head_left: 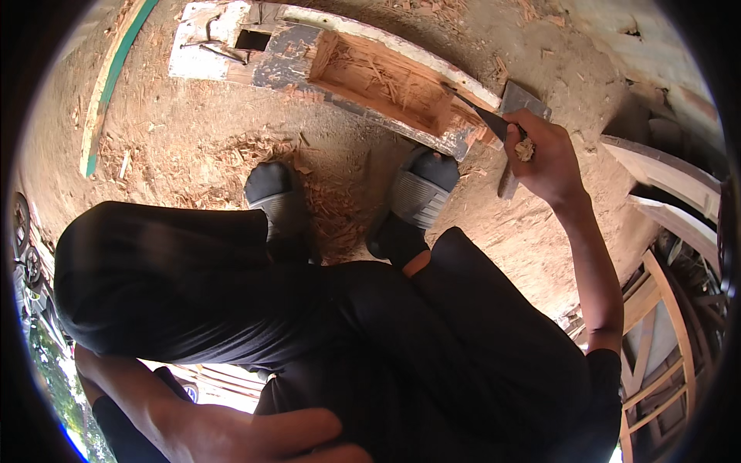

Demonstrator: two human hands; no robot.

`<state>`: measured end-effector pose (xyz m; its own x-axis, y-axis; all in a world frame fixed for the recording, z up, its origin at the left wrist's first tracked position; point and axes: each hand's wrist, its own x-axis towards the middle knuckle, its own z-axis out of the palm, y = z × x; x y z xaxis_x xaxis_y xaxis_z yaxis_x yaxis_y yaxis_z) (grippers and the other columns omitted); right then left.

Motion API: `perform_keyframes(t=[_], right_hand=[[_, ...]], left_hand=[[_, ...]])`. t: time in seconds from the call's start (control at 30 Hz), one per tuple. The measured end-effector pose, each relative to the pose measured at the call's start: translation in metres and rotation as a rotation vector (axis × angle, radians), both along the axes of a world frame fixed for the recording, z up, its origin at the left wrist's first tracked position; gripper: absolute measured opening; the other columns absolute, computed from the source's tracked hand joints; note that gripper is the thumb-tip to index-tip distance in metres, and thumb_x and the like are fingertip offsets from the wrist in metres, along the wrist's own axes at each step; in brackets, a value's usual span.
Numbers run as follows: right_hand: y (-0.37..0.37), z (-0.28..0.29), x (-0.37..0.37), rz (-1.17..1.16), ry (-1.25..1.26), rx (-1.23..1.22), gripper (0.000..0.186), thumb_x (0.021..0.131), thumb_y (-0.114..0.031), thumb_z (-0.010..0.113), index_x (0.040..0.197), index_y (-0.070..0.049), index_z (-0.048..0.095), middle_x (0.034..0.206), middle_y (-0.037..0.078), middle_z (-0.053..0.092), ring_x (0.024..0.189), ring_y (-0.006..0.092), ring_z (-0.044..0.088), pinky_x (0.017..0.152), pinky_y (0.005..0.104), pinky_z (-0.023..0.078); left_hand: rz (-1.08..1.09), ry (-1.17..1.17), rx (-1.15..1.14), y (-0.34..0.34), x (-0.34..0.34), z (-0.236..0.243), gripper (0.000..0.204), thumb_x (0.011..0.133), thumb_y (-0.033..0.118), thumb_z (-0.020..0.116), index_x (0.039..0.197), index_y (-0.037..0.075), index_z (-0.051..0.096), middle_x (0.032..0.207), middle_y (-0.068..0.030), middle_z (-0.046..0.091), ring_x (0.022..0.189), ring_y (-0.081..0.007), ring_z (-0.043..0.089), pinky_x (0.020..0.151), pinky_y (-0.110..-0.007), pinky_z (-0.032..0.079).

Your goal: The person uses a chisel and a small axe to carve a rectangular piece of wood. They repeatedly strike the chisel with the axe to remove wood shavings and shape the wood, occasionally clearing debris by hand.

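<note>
My right hand (546, 154) grips a chisel (492, 121) with a dark blade and a frayed butt end. The blade points left, its tip over the near right end of a long wooden block (289, 55). Worn white and dark paint covers the block, which has a long hollow with loose chips in it and a small square hole towards the left. Under my right hand a tool with a flat dark head (526, 99) and a wooden handle lies on the ground. Low in the view, my left hand (247, 434) is over my lap, fingers stretched and holding nothing visible.
My sandalled feet (423, 193) stand just on the near side of the block. Wood shavings (336, 197) litter the dirt floor. A green-edged strip of wood (108, 92) lies at the left. Curved boards (671, 170) and a wooden frame (668, 309) stand at the right.
</note>
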<state>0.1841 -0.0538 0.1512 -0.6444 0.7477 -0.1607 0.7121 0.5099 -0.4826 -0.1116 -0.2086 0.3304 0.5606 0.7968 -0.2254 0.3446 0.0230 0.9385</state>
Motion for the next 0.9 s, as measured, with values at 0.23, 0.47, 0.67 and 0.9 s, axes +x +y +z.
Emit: perform_keyframes(t=[0.23,0.47,0.67,0.9], right_hand=[[0.0,0.004,-0.012,0.131,-0.042,-0.042,0.008,0.083,-0.001,0.061,0.091,-0.002,0.061,0.073,0.016,0.061,0.063,0.0309,0.064,0.059,0.0358,0.049],[0.057,-0.005,-0.021,0.14,-0.083,-0.064,0.004,0.079,-0.009,0.061,0.08,-0.005,0.061,0.06,0.014,0.058,0.044,0.0234,0.051,0.054,0.0346,0.045],[0.111,-0.017,-0.02,0.133,-0.069,-0.192,0.016,0.085,-0.017,0.059,0.087,-0.003,0.067,0.06,0.011,0.059,0.049,0.0165,0.051,0.055,0.0326,0.043],[0.123,-0.014,-0.036,0.109,-0.39,-0.302,0.021,0.093,-0.017,0.055,0.088,0.001,0.062,0.083,0.01,0.064,0.085,0.0206,0.064,0.083,0.0328,0.048]], left_hand=[[0.008,0.013,-0.011,0.01,0.0,0.002,0.048,0.068,0.009,0.062,0.116,0.005,0.064,0.067,-0.0052,0.056,0.055,-0.0157,0.05,0.053,-0.029,0.042],[-0.033,0.09,0.397,0.009,-0.002,-0.021,0.048,0.065,0.011,0.063,0.111,-0.003,0.064,0.068,-0.0057,0.057,0.057,-0.0168,0.052,0.055,-0.03,0.044],[-0.136,0.13,0.271,0.023,-0.003,-0.02,0.047,0.067,0.01,0.06,0.112,-0.004,0.064,0.071,-0.0074,0.058,0.062,-0.0177,0.056,0.058,-0.032,0.046],[-0.122,0.156,0.154,0.022,0.0,-0.007,0.05,0.069,0.011,0.059,0.116,-0.005,0.062,0.075,-0.0099,0.058,0.065,-0.0214,0.056,0.062,-0.036,0.048]])
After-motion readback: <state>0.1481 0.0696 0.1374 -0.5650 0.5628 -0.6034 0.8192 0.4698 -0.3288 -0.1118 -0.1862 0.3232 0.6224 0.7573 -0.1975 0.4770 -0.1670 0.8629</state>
